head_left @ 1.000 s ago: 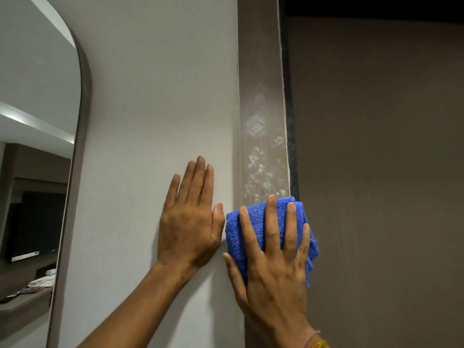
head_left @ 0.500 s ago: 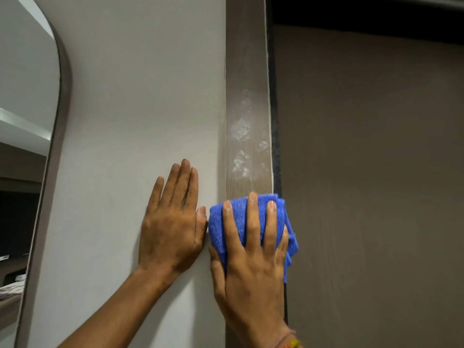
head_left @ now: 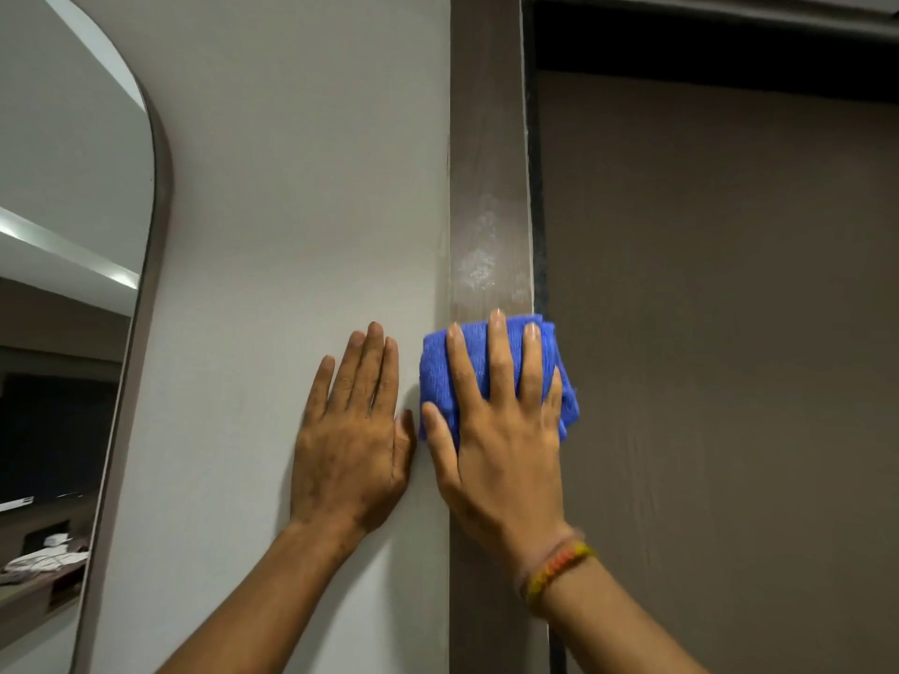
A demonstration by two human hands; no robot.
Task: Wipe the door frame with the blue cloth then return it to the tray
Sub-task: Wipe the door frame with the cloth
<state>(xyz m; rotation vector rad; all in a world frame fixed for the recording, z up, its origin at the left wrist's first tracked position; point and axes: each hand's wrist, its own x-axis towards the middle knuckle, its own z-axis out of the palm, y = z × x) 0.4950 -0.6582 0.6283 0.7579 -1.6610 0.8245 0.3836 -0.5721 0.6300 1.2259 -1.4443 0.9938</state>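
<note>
A folded blue cloth (head_left: 438, 377) is pressed flat against the dark brown door frame (head_left: 486, 138) by my right hand (head_left: 501, 430), fingers spread over it. White dusty smears (head_left: 479, 270) mark the frame just above the cloth. My left hand (head_left: 350, 430) lies flat and empty on the pale wall (head_left: 301, 187), right beside the frame and almost touching my right thumb. No tray is in view.
A grey-brown door panel (head_left: 720, 357) fills the right side, with a dark gap (head_left: 681, 46) at its top. An arched mirror (head_left: 63, 284) with a dark rim hangs on the wall at the left and reflects a room.
My right hand has slid the blue cloth upward along the frame, covering the lower smears. My left hand has moved up the wall alongside it. The view has shifted slightly.
</note>
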